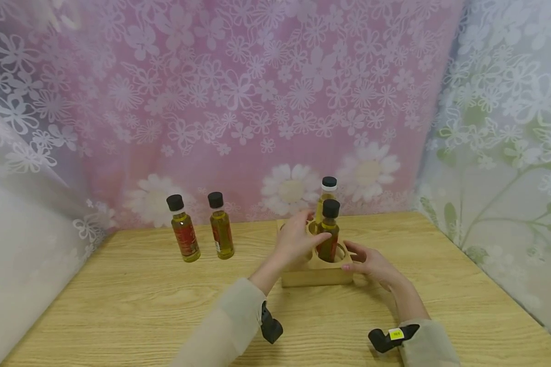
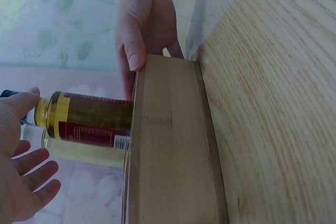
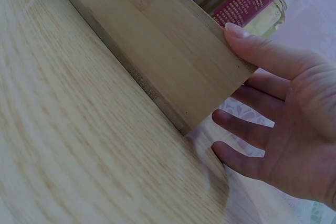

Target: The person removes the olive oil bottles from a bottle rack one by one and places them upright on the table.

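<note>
A wooden bottle holder (image 1: 317,277) with round holes stands on the table. In its front right hole sits a dark-capped oil bottle (image 1: 329,239) with a red label, tilted slightly. Behind that one stands a paler oil bottle (image 1: 329,188) with a white collar. My left hand (image 1: 298,239) is beside the front bottle, fingers spread; in the left wrist view its thumb (image 2: 26,100) overlaps the bottle's neck. My right hand (image 1: 372,265) holds the holder's right end, thumb (image 3: 239,32) on the top edge and the index finger behind the side.
Two more oil bottles, one with a red label facing forward (image 1: 186,237) and one turned sideways (image 1: 222,232), stand on the wooden table (image 1: 142,306) to the left. A pink flowered curtain (image 1: 257,102) hangs behind the table, with pale curtains at both sides.
</note>
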Demonstrator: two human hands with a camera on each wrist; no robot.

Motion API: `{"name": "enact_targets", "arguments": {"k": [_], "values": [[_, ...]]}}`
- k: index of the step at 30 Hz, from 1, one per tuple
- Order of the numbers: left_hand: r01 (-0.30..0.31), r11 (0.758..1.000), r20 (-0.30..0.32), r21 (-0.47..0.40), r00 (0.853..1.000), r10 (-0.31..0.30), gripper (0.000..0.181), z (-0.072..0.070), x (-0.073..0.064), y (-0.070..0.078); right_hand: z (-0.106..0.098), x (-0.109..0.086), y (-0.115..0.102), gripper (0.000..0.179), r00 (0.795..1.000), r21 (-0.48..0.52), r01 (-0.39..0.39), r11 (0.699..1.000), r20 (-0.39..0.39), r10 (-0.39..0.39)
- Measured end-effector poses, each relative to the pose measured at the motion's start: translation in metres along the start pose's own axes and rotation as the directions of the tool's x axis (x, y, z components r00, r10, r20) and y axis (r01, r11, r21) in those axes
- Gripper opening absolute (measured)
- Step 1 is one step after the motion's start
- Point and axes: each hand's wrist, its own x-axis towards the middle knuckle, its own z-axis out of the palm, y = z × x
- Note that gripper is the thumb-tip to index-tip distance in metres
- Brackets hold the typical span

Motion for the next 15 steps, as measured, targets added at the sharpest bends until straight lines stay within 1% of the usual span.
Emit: {"name": "enact_targets", "arguments": {"k": [3,6,9,11,15], "values": [[0.037,0.998,0.035,-0.053,0.999,-0.035,0.068,0.007,0.002,0.004,-0.001,0.0,0.0,0.081,1.0,-0.008,0.002,1.0,0.0,-0.002],[0.058,0.993,0.055,-0.099,0.997,-0.053,0.068,0.014,0.005,0.004,-0.001,-0.001,0.0,0.08,1.0,-0.006,0.001,1.0,0.004,-0.001],[0.065,0.992,0.074,-0.111,0.996,-0.057,0.063,0.018,0.007,0.004,-0.002,-0.001,0.0,0.079,1.0,-0.01,-0.001,1.0,0.005,0.001],[0.057,0.992,0.083,-0.109,0.995,-0.048,0.059,0.021,0.007,0.005,-0.002,-0.001,0.0,0.079,1.0,-0.012,-0.004,1.0,0.003,0.004],[0.05,0.994,0.083,-0.096,0.996,-0.042,0.052,0.025,0.008,0.005,-0.001,-0.001,0.0,0.079,1.0,-0.012,-0.003,1.0,-0.001,0.003]]}}
